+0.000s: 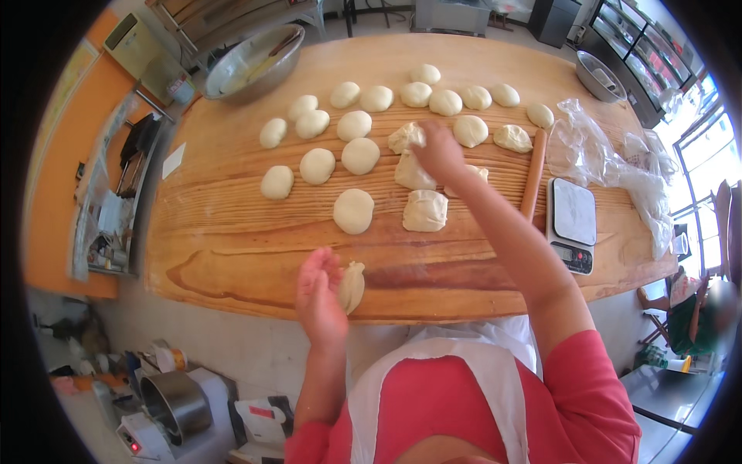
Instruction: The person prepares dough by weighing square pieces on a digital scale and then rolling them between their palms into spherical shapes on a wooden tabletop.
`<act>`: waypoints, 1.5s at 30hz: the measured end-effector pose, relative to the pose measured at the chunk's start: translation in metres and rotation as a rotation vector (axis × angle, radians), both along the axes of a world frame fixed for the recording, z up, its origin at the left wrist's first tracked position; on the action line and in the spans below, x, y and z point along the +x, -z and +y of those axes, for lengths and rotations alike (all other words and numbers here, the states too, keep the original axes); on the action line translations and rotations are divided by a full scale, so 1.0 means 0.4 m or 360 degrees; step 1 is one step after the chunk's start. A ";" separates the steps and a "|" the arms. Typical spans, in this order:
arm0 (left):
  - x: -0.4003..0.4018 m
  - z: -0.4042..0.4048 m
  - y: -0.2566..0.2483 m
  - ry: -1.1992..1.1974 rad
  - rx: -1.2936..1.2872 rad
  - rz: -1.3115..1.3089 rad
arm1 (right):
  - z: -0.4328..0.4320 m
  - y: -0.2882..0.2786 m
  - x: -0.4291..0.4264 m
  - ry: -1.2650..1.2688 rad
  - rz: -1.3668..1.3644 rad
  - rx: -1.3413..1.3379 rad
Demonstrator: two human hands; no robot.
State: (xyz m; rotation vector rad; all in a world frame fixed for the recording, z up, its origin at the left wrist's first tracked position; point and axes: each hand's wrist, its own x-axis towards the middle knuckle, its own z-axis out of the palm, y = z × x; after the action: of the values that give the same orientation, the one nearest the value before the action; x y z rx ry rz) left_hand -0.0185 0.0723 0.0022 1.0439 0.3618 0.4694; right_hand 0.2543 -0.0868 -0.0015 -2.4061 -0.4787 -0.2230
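My left hand [320,293] is at the table's front edge, cupped, its fingers slightly apart. Just right of its palm is a folded dough piece [352,287], partly hidden by the hand. My right hand [439,149] reaches across the table, its fingers at the right side of a rough dough piece [404,138]. Below those fingers lies a flat-sided dough piece [413,173], with a squarish, wrinkled dough piece [425,211] nearer me. My right forearm partly covers another dough piece [479,173]. A smooth round dough ball [353,211] rests left of the squarish one.
Several smooth dough balls [360,155] spread over the wooden table [232,243]. Rightward lie a rolling pin [533,174], a digital kitchen scale [573,217] and crumpled plastic bags [597,151]. Metal bowls stand at the far left [255,64] and far right [600,76]. A seated person [695,319] is off to the right.
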 end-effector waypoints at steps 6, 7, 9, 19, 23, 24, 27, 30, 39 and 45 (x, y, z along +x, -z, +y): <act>0.056 -0.046 -0.008 0.0464 -0.0072 0.0127 | -0.014 0.047 0.135 0.0112 0.0064 -0.0263; 0.064 -0.049 -0.010 0.0546 -0.0099 0.0180 | 0.000 0.024 0.123 0.0064 0.0215 -0.0130; 0.089 -0.053 -0.013 0.0688 -0.0159 0.0224 | 0.007 -0.027 0.102 -0.0024 0.0516 0.0138; 0.223 -0.199 -0.039 0.0814 -0.0172 0.0025 | -0.200 -0.116 -0.277 -0.0494 0.0834 0.1569; 0.211 -0.269 0.000 0.1031 -0.0337 0.0081 | -0.346 -0.103 -0.368 -0.0537 0.1141 0.1537; 0.207 -0.299 -0.001 0.1070 -0.0277 0.0117 | -0.382 -0.074 -0.383 -0.0624 0.1314 0.1658; 0.193 -0.378 -0.006 0.1210 0.0099 0.0154 | -0.452 -0.047 -0.438 -0.0382 0.1304 0.1480; 0.168 -0.425 -0.037 0.1377 0.0554 0.0113 | -0.528 -0.026 -0.454 -0.0046 0.1058 0.1558; 0.014 -0.250 -0.020 0.0928 0.2161 0.0106 | -0.782 -0.025 -0.274 0.0650 0.0083 0.0392; -0.044 -0.071 0.022 -0.0234 0.2752 0.0542 | -0.679 -0.033 -0.335 0.0486 -0.0642 0.0005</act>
State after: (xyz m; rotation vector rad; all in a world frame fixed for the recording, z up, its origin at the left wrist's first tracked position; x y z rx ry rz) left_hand -0.0359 0.0439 -0.0066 2.8102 0.2802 0.7297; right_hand 0.1204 -0.3583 0.0115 -2.4256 -0.2815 -0.8528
